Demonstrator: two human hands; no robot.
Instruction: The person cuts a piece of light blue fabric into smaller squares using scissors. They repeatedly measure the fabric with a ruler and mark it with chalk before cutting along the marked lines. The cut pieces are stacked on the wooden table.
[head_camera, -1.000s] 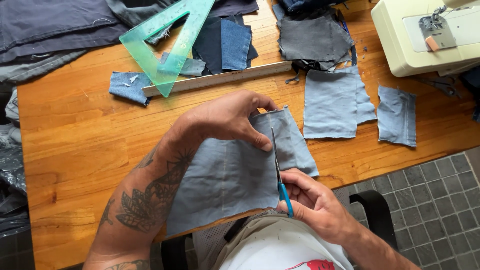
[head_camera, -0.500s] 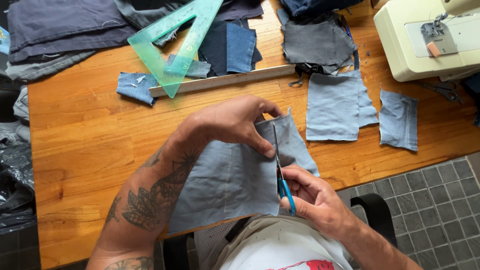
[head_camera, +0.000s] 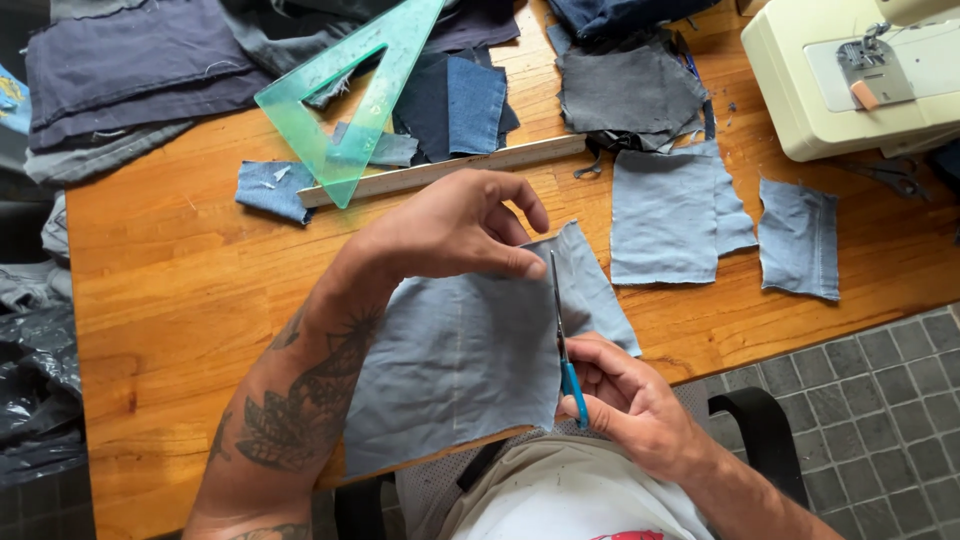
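Nearest the body, the right hand (head_camera: 640, 405) has its fingers threaded through and closed around the blue handles of a pair of slim steel-bladed scissors (head_camera: 563, 345), whose blades point away from the person and run up into a soft, pale blue-grey rectangle of denim cloth (head_camera: 460, 350). That cloth lies at the near edge of the orange-brown wooden tabletop (head_camera: 180, 300), its lower part hanging over the edge toward the lap. A narrow strip of it sits to the right of the blades.

Just beyond, the left hand (head_camera: 450, 225) pinches the far edge of the cloth between thumb and forefinger, right beside the blade tips, with the other fingers curled above. The cloth looks light and limp, likely to sag, slide and pucker rather than hold a line by itself, so it seems best held close to the cut and kept taut, as the pinch does here. The raw edges look prone to fraying; nothing about it seems fragile or slippery.

Farther out lie two more pale blue cloth pieces (head_camera: 665, 215) and a smaller pale blue piece (head_camera: 800, 235) to their right. A long pale wooden ruler (head_camera: 440, 170) rests crosswise, with a translucent green plastic set square (head_camera: 355, 90) overlapping it. Behind are darker denim scraps (head_camera: 625, 90), and a cream sewing machine (head_camera: 840, 75) stands at the far right corner.
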